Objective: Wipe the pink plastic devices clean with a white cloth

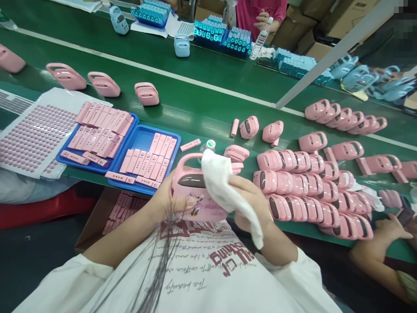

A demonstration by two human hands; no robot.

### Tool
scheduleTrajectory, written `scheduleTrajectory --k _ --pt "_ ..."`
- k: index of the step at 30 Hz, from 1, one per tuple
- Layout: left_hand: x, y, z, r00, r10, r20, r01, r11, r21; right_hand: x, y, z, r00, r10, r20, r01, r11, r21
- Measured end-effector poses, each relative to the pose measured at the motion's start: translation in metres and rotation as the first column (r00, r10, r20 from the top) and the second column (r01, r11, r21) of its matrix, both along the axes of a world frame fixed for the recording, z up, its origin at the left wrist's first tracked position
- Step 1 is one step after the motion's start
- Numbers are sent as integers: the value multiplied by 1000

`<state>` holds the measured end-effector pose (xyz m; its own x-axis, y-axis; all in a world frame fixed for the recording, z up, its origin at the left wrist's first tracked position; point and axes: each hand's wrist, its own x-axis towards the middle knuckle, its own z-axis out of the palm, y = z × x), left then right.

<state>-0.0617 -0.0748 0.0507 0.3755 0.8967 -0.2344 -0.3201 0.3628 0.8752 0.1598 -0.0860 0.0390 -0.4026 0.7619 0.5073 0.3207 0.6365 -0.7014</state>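
Note:
My left hand (167,196) is closed around the left side of a pink plastic casing (182,195). The casing has a loop handle on top, a dark oval window and a printed cartoon figure on its front; I cannot tell what device it is. A white cloth (219,176) is gripped in my right hand (249,193), draped over the casing's right side with its tail hanging down. The right fingertips are partly hidden by the cloth. Just beyond the casing stands a small clear bottle (210,144) with a green-and-white cap.
Blue trays (176,145) of pink bar-shaped parts lie to the left, beside a sheet of small round stickers (35,134). Rows of pink casings (293,182) fill the right. A co-worker's hand (389,228) is at far right. Across the green conveyor (202,98) are blue casings (181,45).

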Motion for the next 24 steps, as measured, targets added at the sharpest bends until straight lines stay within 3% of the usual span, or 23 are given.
scheduleTrajectory --k 3,7,12,18,20,24 --pt "0 0 -1 1000 -28 -2 28 999 -21 -3 5 5 998 12 -68 -3 990 140" --pt "0 -1 0 1000 -25 14 26 997 -69 -2 6 3 989 -89 -119 110 977 183" --pt "2 -3 3 1000 -8 -7 8 997 -81 -6 10 3 988 -34 -149 86 931 354" --pt "1 -1 5 999 27 25 -25 996 -87 -5 8 -2 953 -188 -239 267 892 365" --pt "3 0 7 999 20 41 -16 997 -80 -9 9 2 961 -177 -214 245 903 353" --pt "6 1 8 999 -12 32 13 1000 -22 -10 11 5 985 -1 -173 72 913 402"
